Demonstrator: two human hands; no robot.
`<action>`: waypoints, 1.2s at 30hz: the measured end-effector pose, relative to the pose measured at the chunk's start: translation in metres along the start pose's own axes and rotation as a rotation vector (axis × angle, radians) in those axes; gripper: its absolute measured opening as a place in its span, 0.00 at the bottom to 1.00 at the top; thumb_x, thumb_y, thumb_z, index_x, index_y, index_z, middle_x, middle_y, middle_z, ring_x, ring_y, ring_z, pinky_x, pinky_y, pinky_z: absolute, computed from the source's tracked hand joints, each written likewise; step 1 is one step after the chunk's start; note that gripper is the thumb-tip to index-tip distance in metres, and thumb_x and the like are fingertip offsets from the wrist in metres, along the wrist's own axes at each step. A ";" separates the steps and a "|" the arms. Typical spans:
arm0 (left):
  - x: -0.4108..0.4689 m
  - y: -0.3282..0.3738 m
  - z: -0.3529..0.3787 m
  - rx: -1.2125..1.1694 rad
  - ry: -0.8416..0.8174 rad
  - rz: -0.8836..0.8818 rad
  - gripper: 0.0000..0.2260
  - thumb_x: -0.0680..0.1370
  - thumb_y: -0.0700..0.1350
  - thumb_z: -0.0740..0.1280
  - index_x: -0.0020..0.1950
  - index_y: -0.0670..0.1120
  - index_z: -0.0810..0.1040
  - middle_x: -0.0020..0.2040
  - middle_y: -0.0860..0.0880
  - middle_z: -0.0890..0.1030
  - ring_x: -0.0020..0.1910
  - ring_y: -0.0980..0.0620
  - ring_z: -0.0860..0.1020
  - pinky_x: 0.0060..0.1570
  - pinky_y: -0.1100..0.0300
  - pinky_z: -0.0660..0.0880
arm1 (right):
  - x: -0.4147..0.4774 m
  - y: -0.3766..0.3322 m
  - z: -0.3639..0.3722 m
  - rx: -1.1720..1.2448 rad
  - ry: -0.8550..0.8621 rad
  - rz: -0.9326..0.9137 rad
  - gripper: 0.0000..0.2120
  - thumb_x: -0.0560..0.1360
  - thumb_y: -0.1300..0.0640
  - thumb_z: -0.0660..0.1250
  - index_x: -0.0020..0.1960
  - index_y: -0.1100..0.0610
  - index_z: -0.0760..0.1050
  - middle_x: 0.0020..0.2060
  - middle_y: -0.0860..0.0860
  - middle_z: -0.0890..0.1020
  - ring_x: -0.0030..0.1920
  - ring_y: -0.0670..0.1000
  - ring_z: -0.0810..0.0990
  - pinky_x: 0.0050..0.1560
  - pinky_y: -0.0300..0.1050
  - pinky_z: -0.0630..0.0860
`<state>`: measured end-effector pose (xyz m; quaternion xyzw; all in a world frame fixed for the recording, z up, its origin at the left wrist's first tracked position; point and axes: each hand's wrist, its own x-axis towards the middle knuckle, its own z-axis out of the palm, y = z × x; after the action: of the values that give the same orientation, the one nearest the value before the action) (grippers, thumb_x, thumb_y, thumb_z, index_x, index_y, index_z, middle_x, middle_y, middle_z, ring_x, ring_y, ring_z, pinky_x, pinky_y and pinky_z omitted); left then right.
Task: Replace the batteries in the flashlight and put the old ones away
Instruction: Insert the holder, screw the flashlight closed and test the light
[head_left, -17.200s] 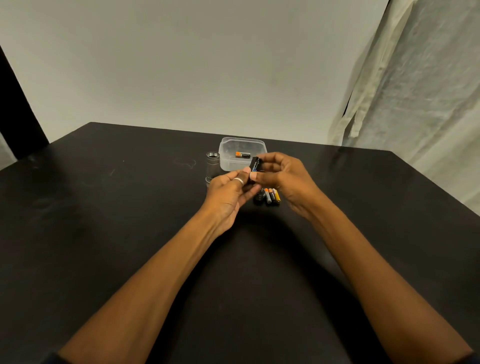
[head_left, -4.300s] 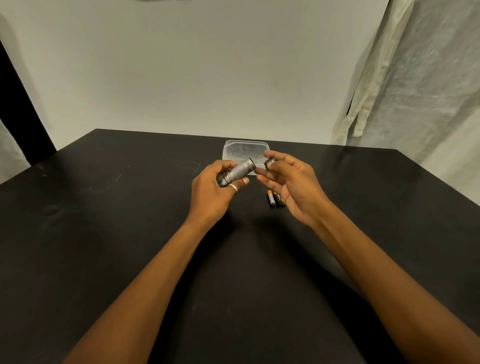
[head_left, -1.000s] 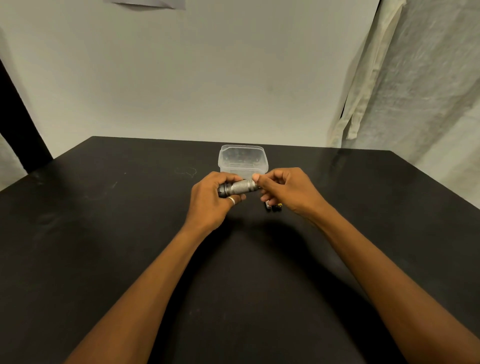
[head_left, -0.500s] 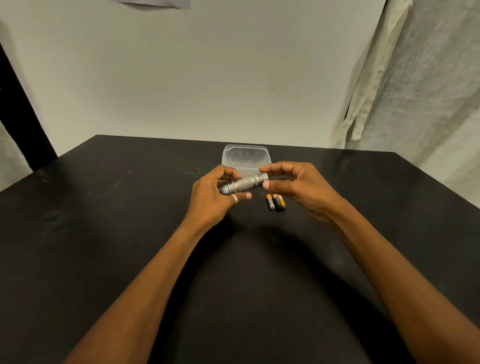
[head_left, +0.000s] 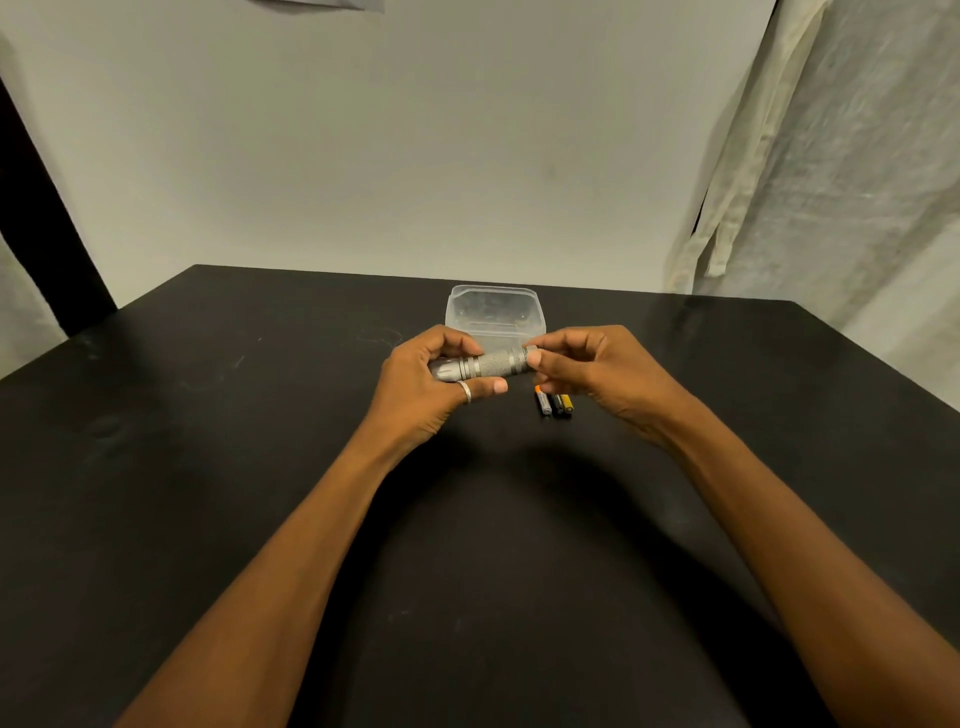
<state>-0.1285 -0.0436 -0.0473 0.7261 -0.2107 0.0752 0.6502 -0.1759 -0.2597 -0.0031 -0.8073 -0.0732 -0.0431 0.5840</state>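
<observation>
A grey metal flashlight (head_left: 488, 364) lies level in the air above the black table (head_left: 208, 467). My left hand (head_left: 423, 387) wraps its head end, a ring on one finger. My right hand (head_left: 597, 371) pinches the tail end between thumb and fingertips. Below my right hand, three small batteries (head_left: 553, 402) lie side by side on the table, partly hidden by my fingers. A clear plastic container (head_left: 493, 312) stands just behind the flashlight; I cannot tell what is inside.
A pale wall rises behind the table's far edge. A light curtain (head_left: 831, 156) hangs at the right. A dark vertical post (head_left: 36, 218) stands at the far left.
My right hand has closed back onto the flashlight's tail end after being spread apart from it half a second ago. The left hand keeps its hold.
</observation>
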 end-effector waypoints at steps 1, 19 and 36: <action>0.000 0.000 0.000 0.001 -0.002 0.004 0.18 0.63 0.42 0.84 0.48 0.47 0.81 0.48 0.47 0.84 0.49 0.49 0.84 0.49 0.57 0.82 | 0.000 0.000 0.002 -0.012 0.010 0.015 0.10 0.79 0.57 0.71 0.55 0.63 0.84 0.41 0.55 0.86 0.38 0.44 0.84 0.43 0.35 0.82; 0.001 0.001 0.002 -0.006 0.000 -0.005 0.18 0.64 0.41 0.84 0.49 0.45 0.82 0.47 0.49 0.84 0.44 0.57 0.82 0.45 0.63 0.79 | -0.001 -0.002 -0.005 0.133 -0.022 0.071 0.13 0.75 0.67 0.73 0.59 0.61 0.81 0.49 0.58 0.86 0.46 0.53 0.88 0.46 0.42 0.84; 0.000 0.000 0.002 -0.014 -0.001 -0.019 0.18 0.64 0.41 0.83 0.50 0.45 0.82 0.48 0.49 0.84 0.46 0.56 0.83 0.46 0.61 0.81 | 0.001 0.000 -0.003 0.021 -0.020 0.033 0.12 0.78 0.62 0.72 0.60 0.62 0.80 0.49 0.56 0.87 0.45 0.48 0.87 0.45 0.42 0.84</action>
<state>-0.1286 -0.0451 -0.0474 0.7236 -0.2047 0.0671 0.6557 -0.1747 -0.2623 -0.0021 -0.8026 -0.0660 -0.0246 0.5923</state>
